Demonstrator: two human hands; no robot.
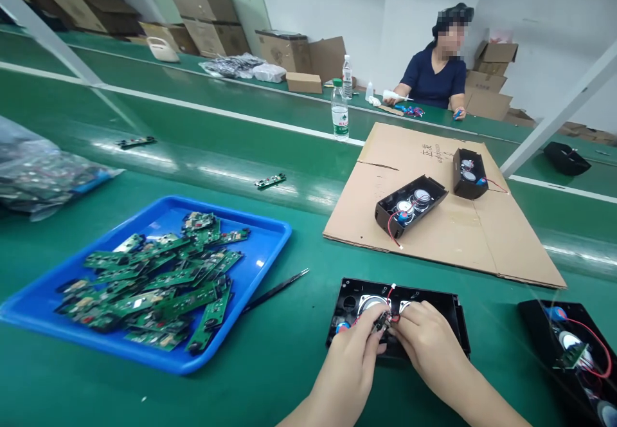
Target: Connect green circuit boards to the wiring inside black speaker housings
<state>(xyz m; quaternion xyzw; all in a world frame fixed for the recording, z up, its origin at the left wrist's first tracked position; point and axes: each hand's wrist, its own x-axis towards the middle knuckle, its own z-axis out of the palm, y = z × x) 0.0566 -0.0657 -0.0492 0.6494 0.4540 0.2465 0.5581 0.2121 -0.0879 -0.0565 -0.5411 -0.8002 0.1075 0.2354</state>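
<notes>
My left hand (354, 356) and right hand (429, 340) pinch red wires (391, 316) together over the long black plastic speaker housing (446, 308), lying crosswise directly ahead.

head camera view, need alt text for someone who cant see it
Two hands, left hand and right hand, pinch small wired parts over an open black speaker housing on a green workbench. A blue tray of green circuit boards lies to the left, with tweezers between. Two more housings sit on cardboard; a seated co-worker works behind.
</notes>
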